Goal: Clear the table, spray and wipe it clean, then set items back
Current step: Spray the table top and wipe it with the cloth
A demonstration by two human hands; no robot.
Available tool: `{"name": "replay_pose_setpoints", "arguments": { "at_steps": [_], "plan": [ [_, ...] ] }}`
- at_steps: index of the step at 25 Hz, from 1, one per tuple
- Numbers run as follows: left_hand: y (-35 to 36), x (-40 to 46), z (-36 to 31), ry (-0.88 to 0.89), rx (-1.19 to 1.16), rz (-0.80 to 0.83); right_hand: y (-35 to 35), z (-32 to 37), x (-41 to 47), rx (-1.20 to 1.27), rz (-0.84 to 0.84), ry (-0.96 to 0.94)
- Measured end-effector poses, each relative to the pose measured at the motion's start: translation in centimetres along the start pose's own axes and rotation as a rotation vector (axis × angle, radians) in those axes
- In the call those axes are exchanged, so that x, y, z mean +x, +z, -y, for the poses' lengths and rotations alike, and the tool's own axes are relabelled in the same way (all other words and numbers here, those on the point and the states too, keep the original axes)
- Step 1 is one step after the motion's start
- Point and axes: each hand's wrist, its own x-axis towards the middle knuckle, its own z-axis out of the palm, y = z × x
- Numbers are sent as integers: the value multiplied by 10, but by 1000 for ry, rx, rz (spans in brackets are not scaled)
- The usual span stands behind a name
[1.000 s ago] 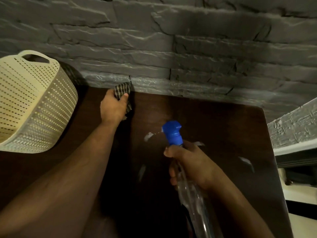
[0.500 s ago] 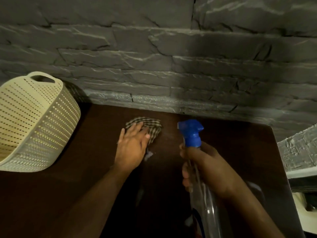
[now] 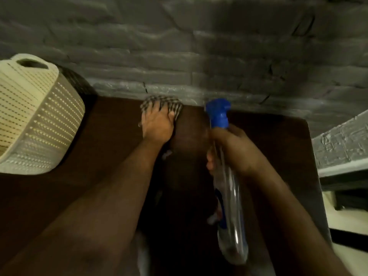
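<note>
I note: left grip (image 3: 157,124) flat, pressing cloth (image 3: 171,105) on table (image 3: 268,140) by wall (image 3: 199,56); right grip (image 3: 233,148) holds bottle (image 3: 229,196); basket (image 3: 33,116) left of cloth.

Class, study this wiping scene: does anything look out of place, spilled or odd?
Nothing is damaged. Pale wet patches lie on the dark table beside the left hand, which presses the checked cloth; likely unwiped spray. The cream basket stands tilted.
</note>
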Motion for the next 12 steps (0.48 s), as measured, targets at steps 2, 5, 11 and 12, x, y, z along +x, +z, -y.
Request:
{"name": "replay_pose_setpoints", "arguments": {
  "at_steps": [2, 5, 11, 12],
  "plan": [
    [5, -26, -16, 196, 6, 57, 0, 2, 2, -23, -32, -15],
    [14, -55, 29, 360, 17, 79, -2, -2, 2, -38, -15, -6],
    [5, -23, -10, 247, 2, 92, 1, -8, 2, -10, 21, 0],
    [11, -51, -11, 423, -25, 139, 2, -7, 1, -2, 27, 2]
  ]
}}
